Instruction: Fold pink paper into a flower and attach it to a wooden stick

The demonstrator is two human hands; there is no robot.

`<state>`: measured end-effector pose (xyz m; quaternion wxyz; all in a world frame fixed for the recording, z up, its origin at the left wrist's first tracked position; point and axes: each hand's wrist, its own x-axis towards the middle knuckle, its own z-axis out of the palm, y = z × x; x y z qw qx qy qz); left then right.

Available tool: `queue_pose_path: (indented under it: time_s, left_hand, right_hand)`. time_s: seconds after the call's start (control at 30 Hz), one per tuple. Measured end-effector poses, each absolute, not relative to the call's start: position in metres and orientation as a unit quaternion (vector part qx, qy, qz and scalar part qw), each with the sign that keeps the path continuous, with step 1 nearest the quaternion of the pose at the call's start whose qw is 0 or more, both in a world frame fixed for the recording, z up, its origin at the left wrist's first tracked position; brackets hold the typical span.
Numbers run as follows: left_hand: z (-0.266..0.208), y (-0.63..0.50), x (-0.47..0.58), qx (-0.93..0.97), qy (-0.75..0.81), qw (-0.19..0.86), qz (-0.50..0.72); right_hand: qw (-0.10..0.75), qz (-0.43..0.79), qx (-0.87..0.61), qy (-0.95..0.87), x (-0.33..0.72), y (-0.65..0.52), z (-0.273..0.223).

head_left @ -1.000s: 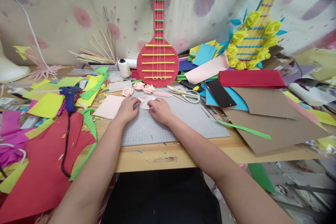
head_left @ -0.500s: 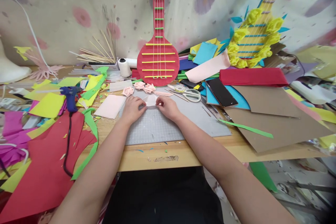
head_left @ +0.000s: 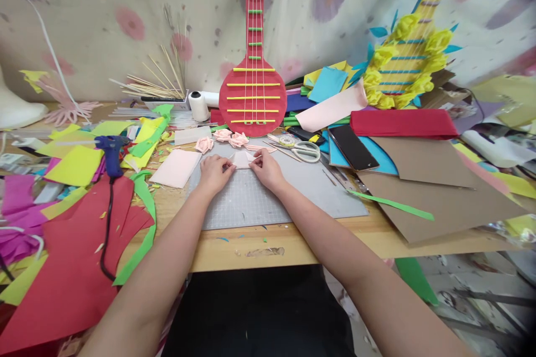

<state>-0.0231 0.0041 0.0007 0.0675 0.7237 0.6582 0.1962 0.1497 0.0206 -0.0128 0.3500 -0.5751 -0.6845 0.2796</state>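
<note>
A small pale pink piece of paper is held between my two hands over the grey cutting mat. My left hand pinches its left edge, and the fingertips of my right hand are closed on its right edge. Just beyond lie several pink paper roses, close to the foot of a red paper lute with yellow and green bars and white strings. To the left of my left hand rests a pale pink paper sheet.
White-handled scissors lie right of my hands, beside a black phone. A blue glue gun stands at left among paper scraps. Brown card covers the right side. A yellow lute with yellow flowers leans at back right.
The pink paper now shows angled, folded-looking upper edges where it looked flatter before. Both hands stay in nearly the same place, with small shifts of the fingers.
</note>
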Motion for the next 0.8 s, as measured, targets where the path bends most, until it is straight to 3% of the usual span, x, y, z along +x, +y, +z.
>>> queue_pose_path:
  time_s: [0.43, 0.8]
  left_hand:
    - [0.001, 0.002, -0.012, 0.693, 0.698, 0.035, 0.177]
    - [0.002, 0.001, -0.009, 0.679, 0.713, 0.029, 0.17]
  right_hand:
    - [0.29, 0.12, -0.603, -0.733, 0.137, 0.015, -0.012]
    - [0.242, 0.09, -0.613, -0.747, 0.136, 0.015, -0.007]
